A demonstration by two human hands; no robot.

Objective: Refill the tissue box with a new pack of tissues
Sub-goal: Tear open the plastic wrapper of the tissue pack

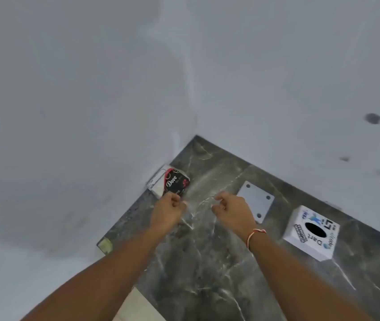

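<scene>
- Counter [207, 262]: dark grey marble with white veins, set into a corner of pale walls [68, 89].
- Pack [169, 183]: black-and-red wrapper printed "Dove", white sides; lies at the counter's left edge against the wall, near the corner.
- Left hand [168, 209]: fingers curled in; fingertips touch the pack's near edge. Cannot tell whether it grips the pack.
- Right hand [233, 208]: over the counter, apart from the pack, fingers loosely curled, holding nothing. Red-and-white thread [253, 236] round the wrist.
- Plate [256, 201]: flat, grey, four holes; lies just right of the right hand.
- Box [311, 232]: white, printed, dark oval opening facing up; sits right of the plate, well apart from the pack.
</scene>
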